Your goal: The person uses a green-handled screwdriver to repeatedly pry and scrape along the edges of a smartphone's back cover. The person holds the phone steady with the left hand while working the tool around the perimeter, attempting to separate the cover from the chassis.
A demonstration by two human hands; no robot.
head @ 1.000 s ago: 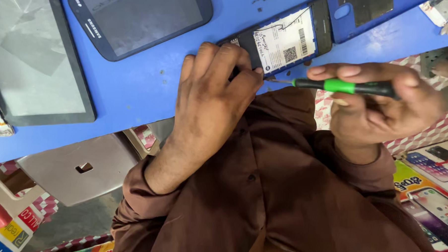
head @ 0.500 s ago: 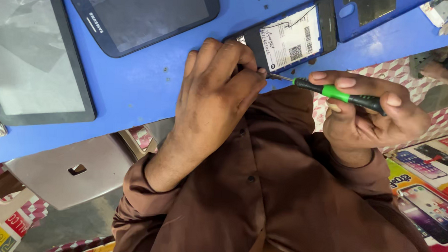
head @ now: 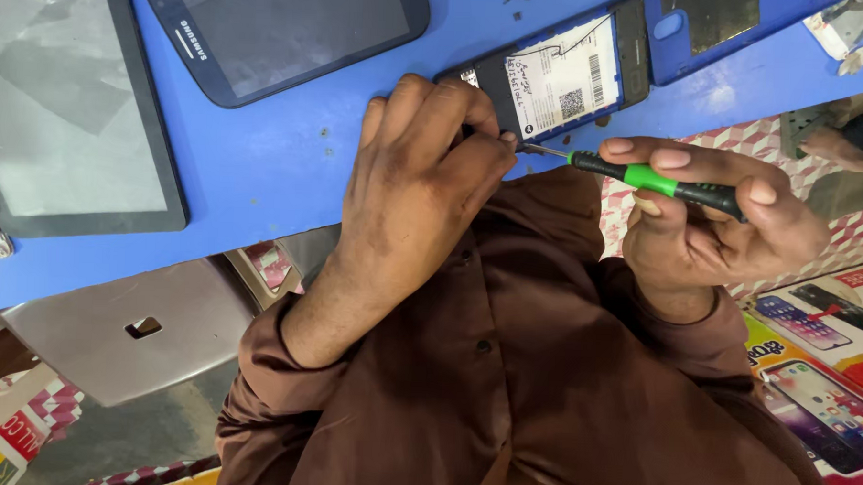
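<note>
An opened phone [head: 561,80] with its back off, showing a white labelled battery, lies on the blue table [head: 262,170]. My left hand [head: 424,175] presses down on the phone's near end, fingers curled over its edge. My right hand [head: 719,224] grips a black and green screwdriver [head: 663,182]. The metal tip touches the phone's corner right beside my left fingertips. The phone's blue back cover [head: 717,18] lies just to the right of the phone.
A dark smartphone [head: 286,27] and a large tablet [head: 73,96] lie face up on the table's left part. Paper scraps [head: 845,32] sit at the far right. A grey plastic stool [head: 113,327] stands below the table; printed phone boxes [head: 821,323] lie at right.
My right hand has tilted the screwdriver so its handle points lower right, with the tip kept at the phone's corner. My left hand stays on the phone.
</note>
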